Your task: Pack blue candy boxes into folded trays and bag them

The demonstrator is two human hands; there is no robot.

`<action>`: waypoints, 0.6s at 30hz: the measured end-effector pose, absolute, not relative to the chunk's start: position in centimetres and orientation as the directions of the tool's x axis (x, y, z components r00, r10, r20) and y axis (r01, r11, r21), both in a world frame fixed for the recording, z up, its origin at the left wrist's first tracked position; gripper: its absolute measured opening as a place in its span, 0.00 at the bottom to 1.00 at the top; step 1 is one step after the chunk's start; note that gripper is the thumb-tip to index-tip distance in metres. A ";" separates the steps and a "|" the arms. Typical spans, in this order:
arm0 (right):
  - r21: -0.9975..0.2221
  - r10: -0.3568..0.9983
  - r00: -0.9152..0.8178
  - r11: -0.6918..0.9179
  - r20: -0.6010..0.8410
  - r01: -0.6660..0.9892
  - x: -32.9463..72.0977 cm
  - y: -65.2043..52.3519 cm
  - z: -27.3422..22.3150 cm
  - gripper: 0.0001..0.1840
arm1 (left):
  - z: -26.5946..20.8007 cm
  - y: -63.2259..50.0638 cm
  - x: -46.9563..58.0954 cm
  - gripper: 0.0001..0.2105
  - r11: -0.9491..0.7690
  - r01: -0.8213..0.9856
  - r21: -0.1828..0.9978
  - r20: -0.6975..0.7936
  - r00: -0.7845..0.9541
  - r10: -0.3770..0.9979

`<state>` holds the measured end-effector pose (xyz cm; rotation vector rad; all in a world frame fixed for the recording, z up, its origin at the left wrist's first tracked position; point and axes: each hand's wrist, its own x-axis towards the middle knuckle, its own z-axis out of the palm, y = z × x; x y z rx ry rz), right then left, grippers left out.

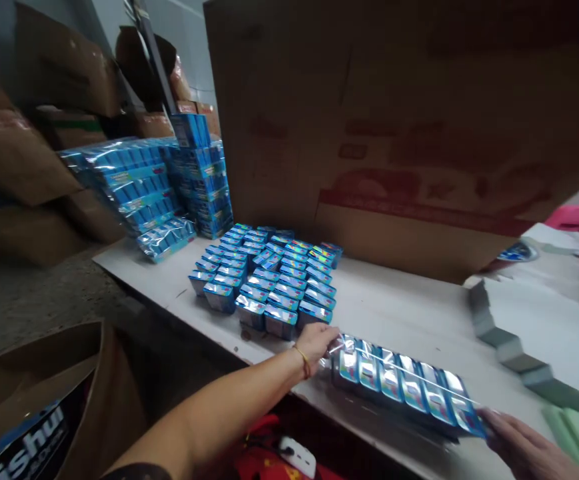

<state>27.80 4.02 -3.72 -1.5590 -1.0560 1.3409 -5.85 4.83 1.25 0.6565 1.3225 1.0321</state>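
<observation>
A long pack of small blue boxes (402,387) in two rows, with shiny clear film over it, lies along the table's front edge. My left hand (318,341), with a bracelet at its wrist, closes on the clear film at the pack's left end. At the opposite end my right hand (524,443) grips the pack; it is partly blurred and its fingertips are hidden. Just beyond my left hand stand several rows of similar loose blue boxes (274,300), a few lying askew on top.
Wrapped blue packs (139,183) are stacked at the table's far left, beside a taller stack (202,180). A large cardboard carton (394,133) stands along the back. White stepped pieces (544,333) lie right. An open carton (104,387) is at lower left.
</observation>
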 end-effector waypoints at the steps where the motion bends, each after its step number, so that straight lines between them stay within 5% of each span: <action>1: -0.941 0.939 0.140 -0.327 -0.314 0.088 27.3 3.9 -3.2 0.11 | 1.3 4.5 -6.0 0.19 0.430 -0.218 0.876 -0.451 -0.055 0.891; 9: -0.958 0.942 0.193 -0.285 -0.275 0.026 25.6 3.8 0.9 0.15 | 4.4 4.2 -6.9 0.14 0.324 -0.032 0.945 -0.320 0.097 0.942; 18: -0.986 0.936 0.333 -0.148 -0.113 0.082 25.4 14.6 4.8 0.16 | 7.4 17.1 -4.4 0.09 0.245 0.074 0.967 -0.247 0.017 0.969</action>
